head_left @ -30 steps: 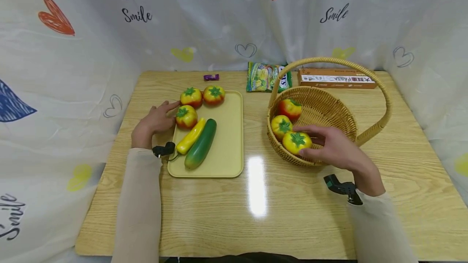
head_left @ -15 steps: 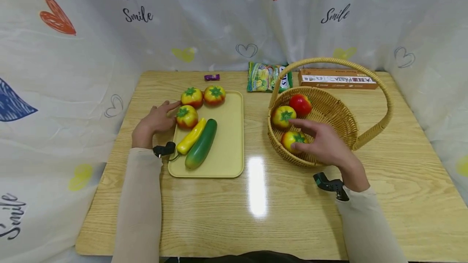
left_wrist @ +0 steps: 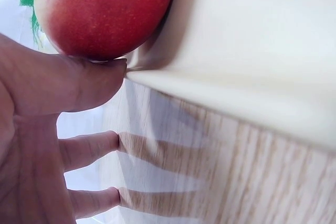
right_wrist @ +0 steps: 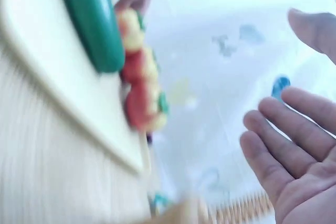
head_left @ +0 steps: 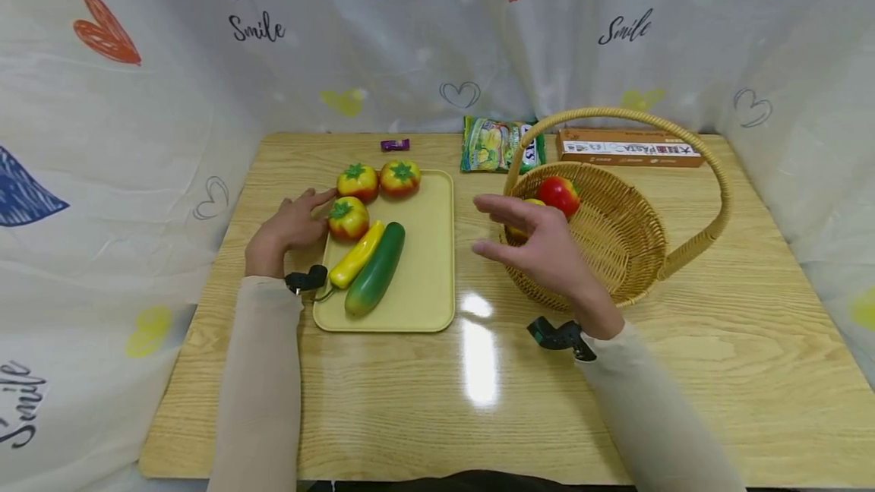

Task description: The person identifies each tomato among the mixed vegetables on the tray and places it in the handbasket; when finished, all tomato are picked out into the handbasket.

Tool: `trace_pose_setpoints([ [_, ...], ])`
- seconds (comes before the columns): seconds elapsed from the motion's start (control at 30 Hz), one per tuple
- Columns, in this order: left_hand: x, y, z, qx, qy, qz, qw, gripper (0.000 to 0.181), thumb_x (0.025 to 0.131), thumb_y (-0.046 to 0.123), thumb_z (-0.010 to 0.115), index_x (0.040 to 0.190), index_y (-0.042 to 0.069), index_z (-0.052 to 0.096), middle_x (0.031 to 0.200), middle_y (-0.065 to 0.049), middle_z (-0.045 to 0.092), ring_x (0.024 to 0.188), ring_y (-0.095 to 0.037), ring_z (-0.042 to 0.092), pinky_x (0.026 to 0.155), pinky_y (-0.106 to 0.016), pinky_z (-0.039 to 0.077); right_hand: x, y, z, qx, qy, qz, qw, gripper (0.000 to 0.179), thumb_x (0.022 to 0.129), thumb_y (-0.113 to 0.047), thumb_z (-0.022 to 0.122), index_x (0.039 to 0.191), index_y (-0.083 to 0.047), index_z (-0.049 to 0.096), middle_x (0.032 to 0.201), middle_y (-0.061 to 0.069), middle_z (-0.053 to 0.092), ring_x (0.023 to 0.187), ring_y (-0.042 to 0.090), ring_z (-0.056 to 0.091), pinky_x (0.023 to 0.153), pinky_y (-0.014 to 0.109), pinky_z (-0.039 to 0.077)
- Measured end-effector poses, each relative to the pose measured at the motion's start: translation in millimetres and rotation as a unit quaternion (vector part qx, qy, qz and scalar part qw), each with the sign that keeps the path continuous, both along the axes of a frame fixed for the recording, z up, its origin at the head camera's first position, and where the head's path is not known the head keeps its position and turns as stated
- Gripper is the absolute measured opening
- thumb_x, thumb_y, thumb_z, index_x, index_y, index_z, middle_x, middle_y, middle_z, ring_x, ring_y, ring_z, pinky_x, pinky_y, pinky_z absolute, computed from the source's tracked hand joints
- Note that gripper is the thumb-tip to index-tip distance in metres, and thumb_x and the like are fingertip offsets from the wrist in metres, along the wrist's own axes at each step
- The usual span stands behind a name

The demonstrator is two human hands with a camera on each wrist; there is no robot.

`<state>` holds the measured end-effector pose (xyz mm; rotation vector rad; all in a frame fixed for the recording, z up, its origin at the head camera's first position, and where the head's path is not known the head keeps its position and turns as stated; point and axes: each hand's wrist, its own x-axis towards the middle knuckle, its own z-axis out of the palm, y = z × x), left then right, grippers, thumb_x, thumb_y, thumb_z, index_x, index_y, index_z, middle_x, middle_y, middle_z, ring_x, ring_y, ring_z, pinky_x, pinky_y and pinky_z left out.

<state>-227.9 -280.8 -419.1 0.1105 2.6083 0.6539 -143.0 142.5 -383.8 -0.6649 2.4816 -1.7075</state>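
My left hand lies at the left edge of the yellow tray, fingers stretched out. Its thumb touches the underside of a red tomato in the left wrist view. Several items sit on the tray: red-and-yellow tomatoes, a yellow chili pepper and a green cucumber. My right hand is over the left rim of the wicker basket, thumb and fingers spread with nothing between them. A red tomato shows in the basket; the hand mostly covers what lies nearer.
The basket's tall handle arches over it. Behind stand a green snack bag and a pasta box along the back edge. A small purple candy lies behind the tray. A patterned curtain encloses the table.
My right hand has come away from the tomato in the basket and moved left to the rim, fingers spread. The tomatoes in the basket shifted earlier. The left hand stays put.
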Motion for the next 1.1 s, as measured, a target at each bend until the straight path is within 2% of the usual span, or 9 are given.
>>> trace_pose_setpoints([
  [0.2,0.1,0.3,-0.1,0.0,0.001,-0.001,1.0,0.072,0.107,0.018,0.048,0.176,0.017,0.026,0.18,-0.035,0.005,0.158,-0.072,-0.006,0.125,-0.085,0.006,-24.9,-50,8.1,-0.065,0.02,0.013,0.9976,0.06,0.094,-0.019,0.088,0.15,-0.011,0.068,0.151,0.007,0.07,0.139,0.025,0.067,0.123,0.041,0.05],
  [0.47,-0.1,1.1,0.9,-0.002,0.0,0.001,1.0,0.071,0.108,0.018,0.046,0.176,0.019,0.025,0.18,-0.035,0.005,0.159,-0.072,-0.005,0.126,-0.085,0.006,-67.4,-100,7.1,-0.064,0.07,0.009,0.9954,0.061,0.094,-0.023,0.088,0.151,-0.012,0.068,0.151,0.007,0.07,0.14,0.024,0.067,0.12,0.038,0.052],
  [0.67,0.5,0.8,3.8,0.003,-0.006,0.006,1.0,0.071,0.108,0.018,0.047,0.176,0.019,0.025,0.18,-0.033,0.003,0.159,-0.071,-0.007,0.125,-0.086,0.006,-97.3,-123,-7.3,-0.059,0.044,-0.014,0.9972,0.061,0.094,-0.028,0.089,0.15,-0.014,0.069,0.149,0.008,0.071,0.14,0.026,0.067,0.12,0.045,0.052],
  [0.8,0.4,1.6,4.9,0.001,-0.006,0.004,1.0,0.071,0.108,0.018,0.046,0.176,0.019,0.025,0.18,-0.034,0.003,0.158,-0.072,-0.007,0.124,-0.086,0.006,-113.1,-132,-22.8,-0.036,0.021,-0.04,0.9983,0.062,0.096,-0.03,0.088,0.152,-0.015,0.067,0.153,0.007,0.069,0.143,0.026,0.064,0.122,0.043,0.05],
  [0.9,0.4,1.8,5.2,-0.001,-0.007,0.005,1.0,0.071,0.108,0.019,0.046,0.176,0.019,0.025,0.18,-0.034,0.004,0.158,-0.072,-0.007,0.124,-0.087,0.007,-120.5,-138,-35.4,0.0,0.005,-0.071,0.9974,0.062,0.097,-0.033,0.086,0.154,-0.019,0.066,0.157,0.005,0.066,0.146,0.027,0.061,0.122,0.04,0.05],
  [1.0,0.2,2.3,5.4,-0.002,-0.008,0.006,1.0,0.071,0.108,0.018,0.046,0.176,0.018,0.025,0.18,-0.033,0.004,0.158,-0.072,-0.006,0.124,-0.087,0.008,-125.0,-143,-45.8,0.034,-0.014,-0.101,0.9942,0.062,0.098,-0.035,0.085,0.155,-0.021,0.065,0.161,0.003,0.063,0.15,0.029,0.057,0.122,0.042,0.05],
  [1.1,0.0,2.1,5.6,-0.002,-0.01,0.008,0.9999,0.072,0.107,0.018,0.047,0.176,0.019,0.025,0.18,-0.033,0.003,0.159,-0.072,-0.007,0.124,-0.087,0.007,-128.7,-147,-53.0,0.056,-0.031,-0.11,0.9918,0.063,0.098,-0.032,0.084,0.157,-0.019,0.063,0.162,0.006,0.061,0.152,0.031,0.055,0.123,0.046,0.049],
])
